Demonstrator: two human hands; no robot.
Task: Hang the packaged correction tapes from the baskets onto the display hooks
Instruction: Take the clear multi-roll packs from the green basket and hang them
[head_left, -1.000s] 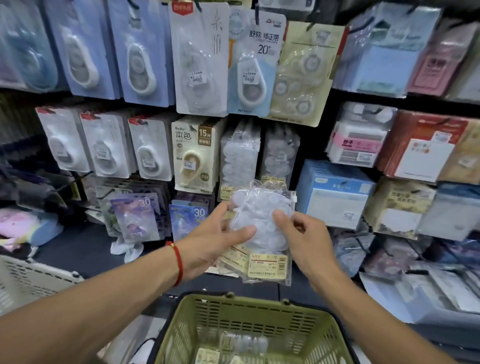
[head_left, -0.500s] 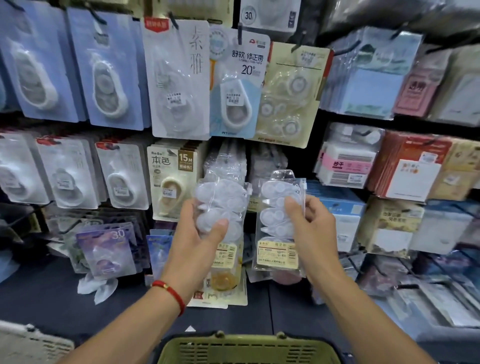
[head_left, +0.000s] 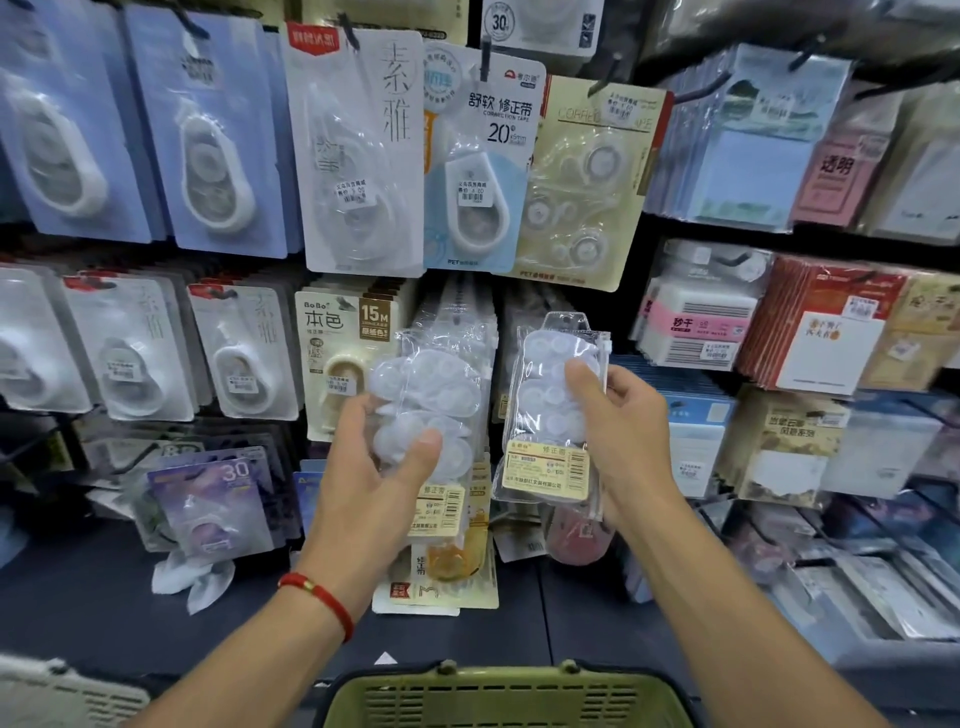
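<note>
My left hand (head_left: 379, 467) grips a clear bag of several white correction tapes (head_left: 441, 395), held up against the same kind of packs hanging in the middle row of the display. My right hand (head_left: 623, 431) holds a second clear pack of correction tapes (head_left: 550, 410) upright by its right edge, with its hang hole at the top and a yellow label at the bottom. This pack is just right of the left one, in front of a dark gap in the rack. The hook behind it is hidden.
A green basket (head_left: 509, 696) sits at the bottom centre, its inside out of view. A white basket (head_left: 57, 696) shows at the bottom left. Carded correction tapes (head_left: 358, 156) fill the hooks above and to the left. Sticky-note packs (head_left: 748, 140) hang at the right.
Both hands rose from just above the green basket to the middle row. The single bundle held between them has split into two packs, one in each hand.
</note>
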